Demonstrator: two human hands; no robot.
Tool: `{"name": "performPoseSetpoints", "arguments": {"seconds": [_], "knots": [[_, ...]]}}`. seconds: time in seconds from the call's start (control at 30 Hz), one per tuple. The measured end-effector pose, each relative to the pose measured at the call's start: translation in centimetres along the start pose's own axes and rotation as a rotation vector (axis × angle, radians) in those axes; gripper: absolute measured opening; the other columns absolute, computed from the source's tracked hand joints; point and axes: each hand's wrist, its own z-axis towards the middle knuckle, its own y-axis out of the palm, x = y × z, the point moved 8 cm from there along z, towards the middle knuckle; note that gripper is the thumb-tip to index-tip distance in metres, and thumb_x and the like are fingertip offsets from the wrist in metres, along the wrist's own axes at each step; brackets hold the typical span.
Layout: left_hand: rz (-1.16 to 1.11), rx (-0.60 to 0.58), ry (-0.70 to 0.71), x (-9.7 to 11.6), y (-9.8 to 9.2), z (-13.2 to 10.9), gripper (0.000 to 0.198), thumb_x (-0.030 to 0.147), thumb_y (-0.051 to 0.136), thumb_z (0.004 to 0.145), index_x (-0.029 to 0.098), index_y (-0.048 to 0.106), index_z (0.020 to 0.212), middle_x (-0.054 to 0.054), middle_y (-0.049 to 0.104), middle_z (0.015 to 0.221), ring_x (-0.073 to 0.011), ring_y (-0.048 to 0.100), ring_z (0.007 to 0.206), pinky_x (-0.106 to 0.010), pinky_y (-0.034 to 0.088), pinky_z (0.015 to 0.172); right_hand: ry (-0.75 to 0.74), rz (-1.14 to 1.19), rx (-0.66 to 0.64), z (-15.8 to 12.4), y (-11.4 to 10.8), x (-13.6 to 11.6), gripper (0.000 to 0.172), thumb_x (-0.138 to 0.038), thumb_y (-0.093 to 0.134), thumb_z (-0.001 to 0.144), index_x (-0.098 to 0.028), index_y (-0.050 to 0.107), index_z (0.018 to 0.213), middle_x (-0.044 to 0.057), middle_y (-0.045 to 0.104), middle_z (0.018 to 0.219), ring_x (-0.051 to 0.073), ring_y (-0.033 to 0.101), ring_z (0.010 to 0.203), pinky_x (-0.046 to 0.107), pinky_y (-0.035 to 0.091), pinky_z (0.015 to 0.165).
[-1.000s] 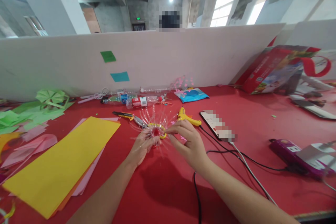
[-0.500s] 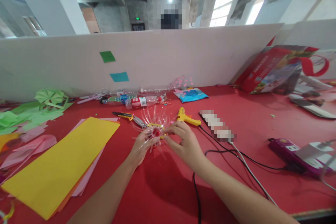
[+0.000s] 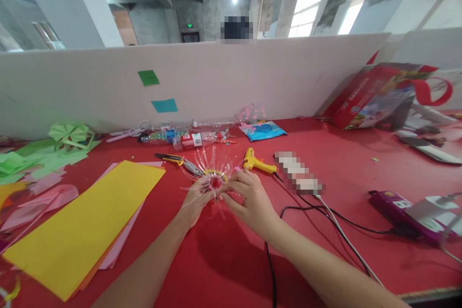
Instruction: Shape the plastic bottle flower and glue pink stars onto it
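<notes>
Head view: my left hand and right hand both pinch the cut bottle top just above the red counter, near the yellow glue gun. Its red cap faces up toward me, axis roughly along my line of sight — clear plastic strips fan outward like petals.

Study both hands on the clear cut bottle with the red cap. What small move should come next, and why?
Probably bend the pinched bit of plastic outward and down. The left hand steadies the cut bottle by its red cap. The right hand pinches the plastic just beside that cap, and the far strips already fan outward.
</notes>
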Motion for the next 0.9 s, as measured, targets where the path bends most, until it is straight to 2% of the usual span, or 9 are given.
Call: {"name": "performPoseSetpoints", "arguments": {"seconds": [0.13, 0.33, 0.57, 0.73, 0.9], "knots": [[0.010, -0.003, 0.021, 0.1, 0.0, 0.2, 0.045, 0.035, 0.081, 0.059, 0.018, 0.065, 0.098, -0.006, 0.068, 0.093, -0.0165, 0.062, 0.082, -0.025, 0.046, 0.072, -0.021, -0.041, -0.034, -0.1, 0.5, 0.0, 0.008, -0.013, 0.062, 0.081, -0.017, 0.067, 0.077, 0.003, 0.060, 0.075, 0.017, 0.052, 0.073, 0.032, 0.038, 0.071], [-0.041, 0.038, 0.015, -0.1, -0.3, 0.3, 0.038, 0.029, 0.081, 0.060, 0.017, 0.067, 0.092, -0.001, 0.068, 0.079, -0.0116, 0.059, 0.066, -0.022, 0.044, 0.062, -0.020, -0.090, -0.134, -0.2, 1.7, 0.2, 0.012, -0.011, 0.062, 0.080, -0.017, 0.064, 0.070, 0.003, 0.062, 0.073, 0.017, 0.049, 0.072, 0.031, 0.037, 0.070], [-0.063, -0.006, 0.016, 0.0, 0.4, 0.1, 0.037, 0.027, 0.080, 0.061, 0.015, 0.067, 0.093, -0.002, 0.068, 0.078, -0.0124, 0.060, 0.069, -0.022, 0.045, 0.066, -0.022, -0.092, -0.188, -0.4, 2.5, 0.1, 0.016, -0.007, 0.065, 0.077, -0.017, 0.062, 0.065, 0.002, 0.064, 0.073, 0.017, 0.047, 0.073, 0.031, 0.035, 0.070], [-0.023, 0.020, 0.005, 0.3, -0.1, 0.2, 0.037, 0.030, 0.080, 0.061, 0.017, 0.067, 0.093, -0.002, 0.067, 0.080, -0.0108, 0.057, 0.064, -0.021, 0.043, 0.059, -0.037, -0.057, -0.070, -0.2, 1.1, -0.3, 0.010, -0.011, 0.062, 0.081, -0.017, 0.065, 0.073, 0.003, 0.062, 0.073, 0.016, 0.049, 0.071, 0.031, 0.036, 0.069], [-0.033, 0.013, 0.003, 0.2, 0.0, 0.0, 0.040, 0.029, 0.081, 0.059, 0.018, 0.067, 0.095, -0.002, 0.066, 0.083, -0.0119, 0.058, 0.069, -0.024, 0.046, 0.065, -0.038, -0.017, 0.029, 0.0, -0.4, -0.4, 0.010, -0.015, 0.058, 0.085, -0.018, 0.067, 0.081, 0.002, 0.061, 0.076, 0.017, 0.052, 0.074, 0.033, 0.037, 0.073]]}}
